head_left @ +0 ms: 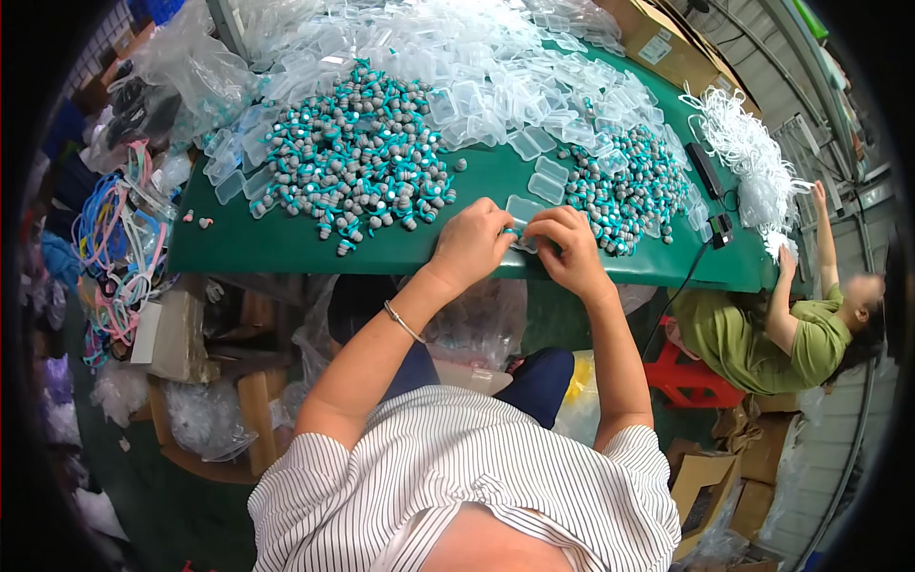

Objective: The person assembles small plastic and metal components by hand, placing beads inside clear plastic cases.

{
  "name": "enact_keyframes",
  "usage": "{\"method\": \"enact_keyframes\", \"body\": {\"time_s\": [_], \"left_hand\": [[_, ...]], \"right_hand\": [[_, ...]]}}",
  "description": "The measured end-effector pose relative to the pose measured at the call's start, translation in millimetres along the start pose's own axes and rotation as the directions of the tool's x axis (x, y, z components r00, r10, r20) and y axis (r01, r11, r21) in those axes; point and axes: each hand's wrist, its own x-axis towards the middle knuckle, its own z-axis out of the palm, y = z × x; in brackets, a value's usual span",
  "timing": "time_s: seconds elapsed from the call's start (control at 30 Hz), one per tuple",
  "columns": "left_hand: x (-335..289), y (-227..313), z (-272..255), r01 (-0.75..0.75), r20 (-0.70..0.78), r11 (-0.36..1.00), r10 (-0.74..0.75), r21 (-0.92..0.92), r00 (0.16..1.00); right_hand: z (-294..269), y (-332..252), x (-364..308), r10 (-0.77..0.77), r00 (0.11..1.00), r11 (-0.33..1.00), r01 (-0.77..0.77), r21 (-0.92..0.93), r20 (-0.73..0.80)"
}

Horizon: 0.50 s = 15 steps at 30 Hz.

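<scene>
Near the front edge of the green table, my two hands meet at a small clear plastic case point(523, 207) with its lid raised. My left hand point(471, 242) is closed, fingertips pinched at the case's left side, where a bit of teal shows. My right hand point(570, 250) bends its fingers over the case's right side and grips it. Fingers hide most of the case's inside. To the left lies a big heap of grey and teal earplugs point(348, 153); a smaller heap of the same earplugs point(629, 186) is just right of my right hand.
Clear plastic cases point(477, 57) pile across the table's far side. White cords point(748, 143) lie at the right end, near a black device point(721, 230). A co-worker in green point(801, 334) sits there, beside a red stool point(688, 377). Coloured straps point(119, 243) hang at the left.
</scene>
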Motion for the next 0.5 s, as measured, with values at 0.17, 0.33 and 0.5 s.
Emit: {"method": "enact_keyframes", "body": {"time_s": [0.17,0.33,0.5], "left_hand": [[-3,6,-4,-0.053,0.025,0.996,0.051,0.075,0.998],[-4,0,-2,-0.076,0.075,0.994,0.071,0.075,0.995],[-4,6,-4,0.012,0.078,1.000,-0.012,0.010,0.997]], "right_hand": [[7,6,8,0.066,0.994,0.960,-0.086,-0.266,-0.085],[15,9,8,0.180,0.983,0.911,-0.185,-0.368,-0.047],[3,9,6,0.230,0.972,0.971,-0.226,0.082,-0.049]]}}
